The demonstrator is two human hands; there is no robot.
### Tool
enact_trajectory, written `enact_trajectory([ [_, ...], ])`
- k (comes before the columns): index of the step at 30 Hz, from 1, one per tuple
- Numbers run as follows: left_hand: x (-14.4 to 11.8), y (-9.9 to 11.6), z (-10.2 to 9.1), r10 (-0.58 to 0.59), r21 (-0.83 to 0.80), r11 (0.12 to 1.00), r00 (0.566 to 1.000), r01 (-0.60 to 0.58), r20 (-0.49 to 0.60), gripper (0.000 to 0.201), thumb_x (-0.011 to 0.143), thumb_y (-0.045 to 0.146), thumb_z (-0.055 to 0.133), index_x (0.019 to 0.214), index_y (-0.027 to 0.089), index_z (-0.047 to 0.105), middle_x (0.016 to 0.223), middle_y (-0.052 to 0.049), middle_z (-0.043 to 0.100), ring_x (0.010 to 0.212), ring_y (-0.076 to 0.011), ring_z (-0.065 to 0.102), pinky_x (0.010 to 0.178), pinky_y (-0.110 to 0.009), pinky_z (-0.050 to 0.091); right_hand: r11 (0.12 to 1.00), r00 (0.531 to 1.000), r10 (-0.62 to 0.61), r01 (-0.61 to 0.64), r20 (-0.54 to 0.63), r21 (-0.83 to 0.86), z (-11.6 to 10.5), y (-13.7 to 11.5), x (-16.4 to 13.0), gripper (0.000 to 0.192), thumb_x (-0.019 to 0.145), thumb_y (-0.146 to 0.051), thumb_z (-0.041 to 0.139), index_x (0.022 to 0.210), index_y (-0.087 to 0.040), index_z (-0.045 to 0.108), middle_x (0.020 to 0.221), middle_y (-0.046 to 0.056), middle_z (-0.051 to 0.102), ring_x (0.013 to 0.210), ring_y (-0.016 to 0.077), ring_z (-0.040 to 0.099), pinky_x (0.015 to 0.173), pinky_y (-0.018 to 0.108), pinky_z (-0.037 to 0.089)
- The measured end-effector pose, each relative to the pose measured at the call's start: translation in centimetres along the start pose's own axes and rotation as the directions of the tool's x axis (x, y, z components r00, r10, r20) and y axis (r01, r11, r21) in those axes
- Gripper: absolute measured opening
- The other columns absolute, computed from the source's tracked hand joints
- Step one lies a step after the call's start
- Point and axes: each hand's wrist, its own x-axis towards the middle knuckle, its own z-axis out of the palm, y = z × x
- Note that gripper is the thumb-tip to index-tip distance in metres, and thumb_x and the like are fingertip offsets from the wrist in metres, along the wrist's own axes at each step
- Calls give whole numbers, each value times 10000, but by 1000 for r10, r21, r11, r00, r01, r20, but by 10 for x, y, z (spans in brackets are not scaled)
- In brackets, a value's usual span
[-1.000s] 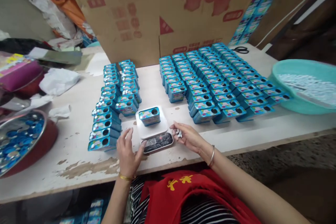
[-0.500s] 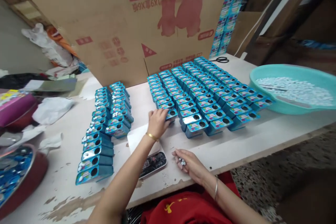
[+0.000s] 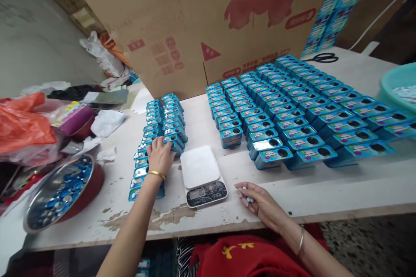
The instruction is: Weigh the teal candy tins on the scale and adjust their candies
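Tin (image 3: 171,142) now set by left hand (image 3: 159,156) among left rows.

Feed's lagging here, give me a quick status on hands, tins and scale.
Left hand on the left rows of tins. Right hand cupping small white pieces on the table. Scale bare, nothing in the way.
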Motion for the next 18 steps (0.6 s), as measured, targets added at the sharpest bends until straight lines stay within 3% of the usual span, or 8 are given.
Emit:
enact_trajectory([
  [3,-4,-7,4,117,42,992,993,-117,-3,79,836,223,547,853,210,623,1329,-105,486,1307,-331,346,1038,-568,255,997,1000,1,1,-25,78,0,-2,-1,275,665,-268,771,858,-115,650,690,2,602,536,49,534,420,118,389],
  [6,-8,-1,-13,194,48,980,980,-192,-43,107,863,205,504,869,203,611,1253,-93,546,1231,-301,437,1058,-553,251,986,996,39,-25,-79,166,2,-7,-6,206,677,-171,737,852,-104,650,749,49,652,651,96,623,562,147,506],
  [9,-13,12,-43,249,34,968,968,-250,6,157,899,216,445,929,182,595,1106,-99,596,979,-255,566,871,-438,425,980,997,71,-64,-33,191,6,-12,-15,194,698,-92,691,881,-106,631,829,105,688,765,136,663,680,179,543],
  [11,-14,25,-62,297,6,955,954,-298,48,164,910,252,443,911,173,587,1038,-95,598,885,-238,574,729,-373,443,982,994,108,-106,-7,154,8,-13,-21,203,719,-64,668,911,-110,617,878,120,696,811,143,672,722,186,548],
  [14,-14,48,-74,395,-79,918,913,-388,101,162,908,295,476,882,174,580,989,-81,594,877,-222,573,687,-335,430,985,988,149,-146,-27,86,10,-12,-25,170,766,-53,631,925,-109,607,859,106,695,781,126,674,695,166,547],
  [18,-7,72,-67,470,-158,881,858,-445,206,139,903,275,492,890,168,579,965,-77,601,871,-215,585,710,-334,440,988,991,131,-128,-30,81,8,-7,-26,84,806,-86,610,886,-113,610,788,64,675,691,94,652,604,137,530],
])
